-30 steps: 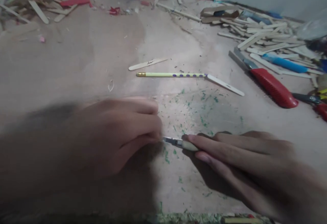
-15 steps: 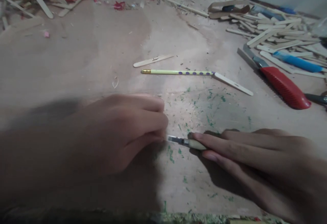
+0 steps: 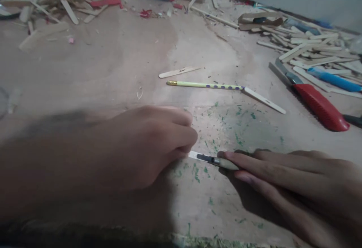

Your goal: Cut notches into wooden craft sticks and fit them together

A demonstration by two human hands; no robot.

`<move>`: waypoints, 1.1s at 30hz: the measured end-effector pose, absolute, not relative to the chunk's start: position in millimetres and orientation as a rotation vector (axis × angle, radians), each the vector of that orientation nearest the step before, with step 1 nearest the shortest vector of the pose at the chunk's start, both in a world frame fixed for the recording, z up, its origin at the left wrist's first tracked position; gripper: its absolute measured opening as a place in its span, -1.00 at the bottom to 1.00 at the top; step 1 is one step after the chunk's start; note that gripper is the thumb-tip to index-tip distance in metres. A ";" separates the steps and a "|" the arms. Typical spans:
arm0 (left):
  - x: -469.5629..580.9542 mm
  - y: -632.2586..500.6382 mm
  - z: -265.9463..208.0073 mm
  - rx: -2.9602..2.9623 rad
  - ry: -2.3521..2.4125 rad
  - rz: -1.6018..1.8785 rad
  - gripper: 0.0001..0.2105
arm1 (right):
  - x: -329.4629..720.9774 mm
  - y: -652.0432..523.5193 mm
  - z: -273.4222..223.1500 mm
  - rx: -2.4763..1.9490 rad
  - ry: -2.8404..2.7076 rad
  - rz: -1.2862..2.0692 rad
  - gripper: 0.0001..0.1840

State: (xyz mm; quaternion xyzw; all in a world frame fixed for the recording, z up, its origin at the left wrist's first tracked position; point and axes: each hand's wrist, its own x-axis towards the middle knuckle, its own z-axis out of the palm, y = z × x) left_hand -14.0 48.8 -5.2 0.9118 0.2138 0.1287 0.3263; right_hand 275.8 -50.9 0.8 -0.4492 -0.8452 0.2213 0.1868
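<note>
The carving tool (image 3: pixel 228 164) is held low over the tabletop (image 3: pixel 113 71) between the hands, its metal end lying along a pale strip (image 3: pixel 192 154). Green shavings (image 3: pixel 196 173) are strewn around it, and a spotted pencil (image 3: pixel 198 85) and a red-handled knife (image 3: pixel 321 106) are set farther off. The tool's handle is pinched by the right hand (image 3: pixel 288 176), while the strip is clamped in the left hand's (image 3: pixel 158 146) closed fingers (its far end is hidden there).

Pencil (image 3: pixel 198 85) ahead, free passage left
</note>
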 end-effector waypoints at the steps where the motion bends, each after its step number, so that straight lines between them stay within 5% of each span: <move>1: -14.8 48.4 -6.1 2.386 0.547 0.363 -0.74 | 275.6 -51.7 -0.5 -1.272 -2.360 0.658 -0.59; 33: -15.9 47.4 -9.9 2.403 0.554 0.345 -0.73 | 268.0 -43.8 9.4 -1.246 -2.492 0.434 -0.72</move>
